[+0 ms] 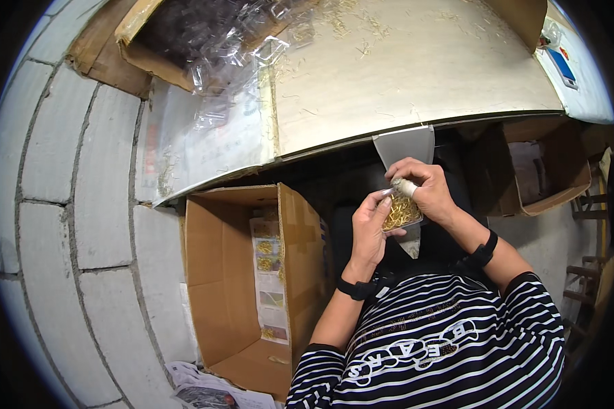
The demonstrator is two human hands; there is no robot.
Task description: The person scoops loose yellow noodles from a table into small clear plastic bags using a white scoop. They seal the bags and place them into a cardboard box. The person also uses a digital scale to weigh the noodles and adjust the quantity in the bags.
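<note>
A small clear plastic box (402, 210), full of thin bent gold-coloured wire pieces, is between my two hands in front of my body. My left hand (371, 228) grips it from the left, thumb along the upper left edge and fingers under the near side. At the far right corner of the box is my right hand (426, 191), its thumb and fingers pinched together there. Light tape wraps one of its digits. Behind the hands, a pale grey chute-like piece (406, 146) slopes down from the table edge.
To my left stands an open cardboard box (235, 286) with several filled clear boxes along one inner side. Loose gold wire pieces lie on the table (416, 68). A carton (153, 51) there has empty clear boxes by it. Another cardboard box (559, 167) sits under the table at right.
</note>
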